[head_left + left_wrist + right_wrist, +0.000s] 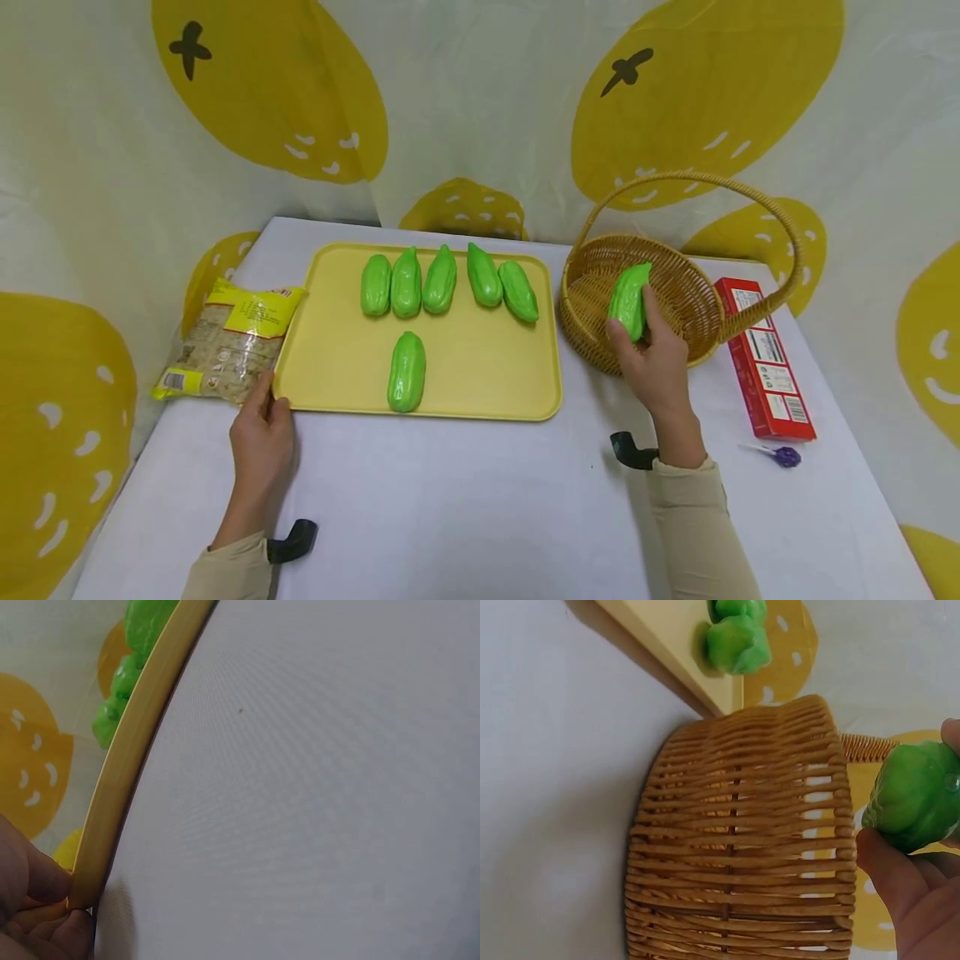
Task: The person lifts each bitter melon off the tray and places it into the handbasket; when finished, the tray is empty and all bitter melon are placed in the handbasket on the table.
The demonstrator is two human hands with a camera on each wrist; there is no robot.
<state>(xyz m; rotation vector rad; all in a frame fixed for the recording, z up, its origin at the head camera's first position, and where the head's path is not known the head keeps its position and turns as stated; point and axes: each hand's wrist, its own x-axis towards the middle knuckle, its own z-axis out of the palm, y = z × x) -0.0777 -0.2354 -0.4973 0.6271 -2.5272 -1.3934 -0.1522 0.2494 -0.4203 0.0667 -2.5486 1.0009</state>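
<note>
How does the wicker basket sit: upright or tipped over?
Upright: the wicker basket has its base on the white tablecloth, and its handle arches above it.

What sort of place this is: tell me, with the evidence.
Probably a staged tabletop setup: a white-covered table before a pale backdrop printed with large yellow fruit, and glossy green, plastic-looking vegetables on a rectangular yellow tray.

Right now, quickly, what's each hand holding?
Left hand: pinching the yellow tray at one corner.
Right hand: holding a green vegetable above the basket.
</note>
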